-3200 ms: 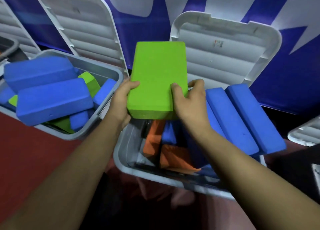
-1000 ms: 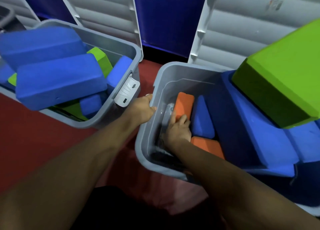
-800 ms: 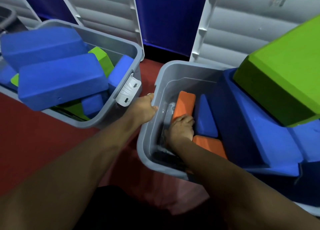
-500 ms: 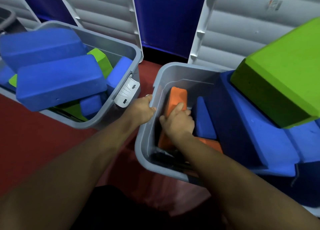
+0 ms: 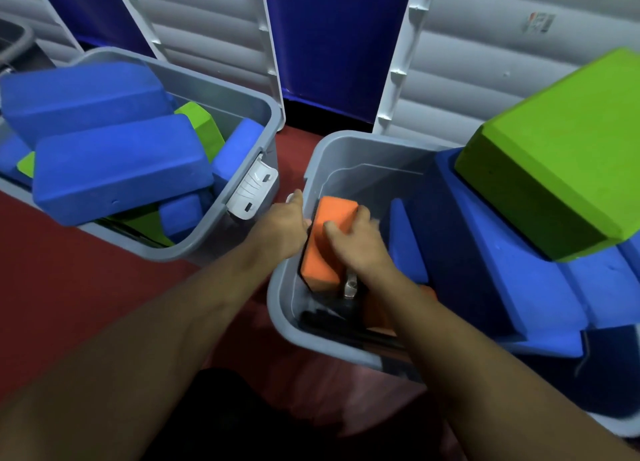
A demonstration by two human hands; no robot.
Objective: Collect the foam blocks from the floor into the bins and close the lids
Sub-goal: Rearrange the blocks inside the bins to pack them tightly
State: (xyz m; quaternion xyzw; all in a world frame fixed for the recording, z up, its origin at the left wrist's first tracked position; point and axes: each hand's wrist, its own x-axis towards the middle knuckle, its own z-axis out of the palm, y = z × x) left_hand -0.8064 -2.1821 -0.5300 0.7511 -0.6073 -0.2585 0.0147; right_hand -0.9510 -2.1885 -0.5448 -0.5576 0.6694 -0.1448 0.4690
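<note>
Gripping orange block (image 5: 320,259), right hand (image 5: 356,242) blurred, left hand (image 5: 285,225) clutching bin rim (image 5: 323,145), fingertips hidden, green block (image 5: 554,169) cropped

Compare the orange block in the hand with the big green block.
The orange block is gripped by the right hand, upended inside the grey bin; the green block lies untouched atop blue blocks. The orange block looks narrower, the green block broader. Both are rectangular foam with rounded edges.
</note>
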